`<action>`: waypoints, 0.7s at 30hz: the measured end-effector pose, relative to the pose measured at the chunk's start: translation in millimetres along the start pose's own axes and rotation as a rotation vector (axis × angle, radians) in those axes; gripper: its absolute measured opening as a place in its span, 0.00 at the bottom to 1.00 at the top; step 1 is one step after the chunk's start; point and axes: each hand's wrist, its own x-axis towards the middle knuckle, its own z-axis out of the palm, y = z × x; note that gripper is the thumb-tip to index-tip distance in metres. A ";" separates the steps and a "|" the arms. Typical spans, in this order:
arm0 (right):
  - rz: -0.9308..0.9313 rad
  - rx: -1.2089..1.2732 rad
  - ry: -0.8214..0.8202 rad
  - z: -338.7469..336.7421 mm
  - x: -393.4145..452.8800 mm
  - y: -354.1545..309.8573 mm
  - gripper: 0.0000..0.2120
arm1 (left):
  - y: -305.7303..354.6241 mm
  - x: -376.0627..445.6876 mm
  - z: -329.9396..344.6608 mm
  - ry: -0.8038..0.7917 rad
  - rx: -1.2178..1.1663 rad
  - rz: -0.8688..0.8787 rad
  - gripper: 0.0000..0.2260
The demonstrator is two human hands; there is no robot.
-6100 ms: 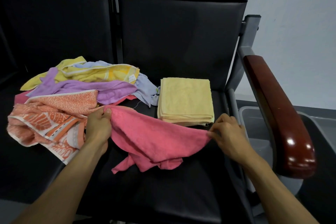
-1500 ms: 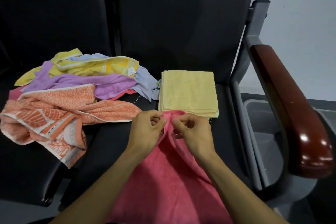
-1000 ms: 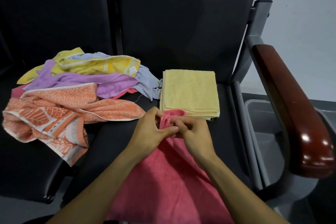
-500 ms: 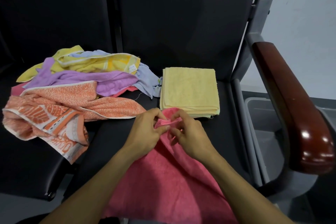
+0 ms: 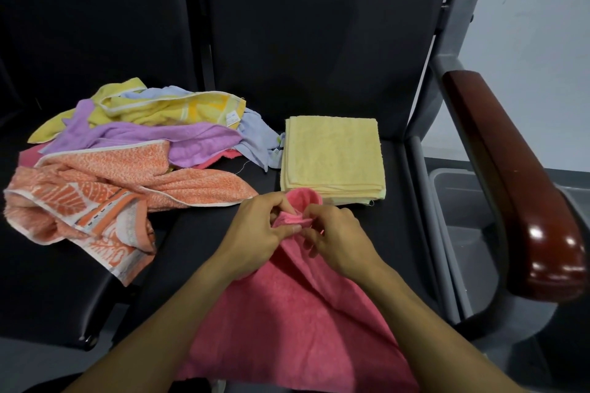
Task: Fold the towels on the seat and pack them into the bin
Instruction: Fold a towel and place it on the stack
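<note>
A pink towel (image 5: 293, 322) drapes from the black seat (image 5: 204, 233) toward me, its far end bunched between my hands. My left hand (image 5: 258, 233) pinches that bunched end with thumb and fingers. My right hand (image 5: 335, 236) pinches the same end from the right side. Just beyond them lies a folded pale yellow towel (image 5: 333, 156), flat on the seat. A loose pile sits to the left: an orange patterned towel (image 5: 95, 198), a purple towel (image 5: 178, 143), a yellow towel (image 5: 166, 105) and a pale blue one (image 5: 258, 137). The grey bin (image 5: 459, 220) stands on the floor right of the seat.
A glossy brown wooden armrest (image 5: 517, 188) on a grey metal frame rises between the seat and the bin. Black seat backs stand behind the towels. A second black seat on the left carries part of the loose pile.
Six seconds ago the pink towel was stretched sideways between my hands. Since then its end has been gathered at the centre, and over the last second my fingers keep working that bunched end.
</note>
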 end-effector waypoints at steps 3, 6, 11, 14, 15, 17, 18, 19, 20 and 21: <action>0.061 -0.200 0.013 -11.3 -4.9 2.4 0.06 | -4.3 2.4 -9.9 0.025 0.011 -0.024 0.09; 0.165 -0.291 0.078 -28.2 -9.5 6.3 0.08 | -20.9 8.7 -29.6 0.122 0.069 -0.057 0.09; 0.131 -0.307 0.130 -34.0 -14.8 -0.7 0.08 | -34.9 6.9 -41.6 0.244 0.047 -0.111 0.12; 0.093 -0.268 0.137 -34.4 -12.0 0.9 0.13 | -39.3 10.2 -40.5 0.290 0.006 -0.136 0.11; 0.051 -0.222 0.143 -33.9 -10.3 3.1 0.14 | -41.4 12.0 -41.0 0.302 -0.019 -0.144 0.10; -0.034 -0.007 0.200 -33.6 -7.8 6.4 0.11 | -44.4 15.7 -42.2 0.321 -0.083 -0.167 0.09; -0.053 0.114 0.247 -34.1 -7.4 5.3 0.08 | -46.0 17.0 -42.3 0.330 -0.114 -0.177 0.09; -0.046 0.216 0.290 -34.7 -7.7 3.6 0.05 | -47.7 18.4 -42.2 0.337 -0.138 -0.186 0.08; -0.029 0.290 0.319 -35.3 -8.4 1.8 0.04 | -49.3 19.5 -41.8 0.341 -0.156 -0.192 0.07; -0.011 0.330 0.333 -35.5 -8.8 0.6 0.03 | -50.6 20.6 -41.4 0.342 -0.176 -0.199 0.06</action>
